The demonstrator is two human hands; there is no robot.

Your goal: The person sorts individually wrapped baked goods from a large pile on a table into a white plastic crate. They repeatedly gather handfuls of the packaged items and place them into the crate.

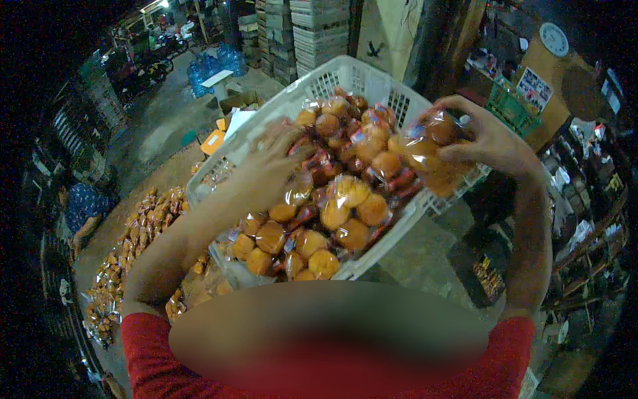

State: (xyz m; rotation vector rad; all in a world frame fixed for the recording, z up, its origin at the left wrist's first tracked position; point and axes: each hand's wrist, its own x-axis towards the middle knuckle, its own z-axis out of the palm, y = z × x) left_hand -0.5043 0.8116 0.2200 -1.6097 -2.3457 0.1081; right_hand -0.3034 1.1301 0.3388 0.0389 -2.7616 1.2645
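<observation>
A white plastic crate with slotted walls stands in front of me, filled with clear plastic bags of round golden-brown buns. At the crate's right rim, my right hand grips a bag of buns with fingers curled round its top and side. My left hand reaches over the left part of the crate, down at the bags there. Its fingers are smeared by motion, so whether they hold a bag is unclear. Red printing shows on several bags.
Many more bagged buns lie on a brown surface to the left, where another person in a dark patterned top is bent low. Tall stacks of crates and blue water bottles stand behind. A dark crate sits below right.
</observation>
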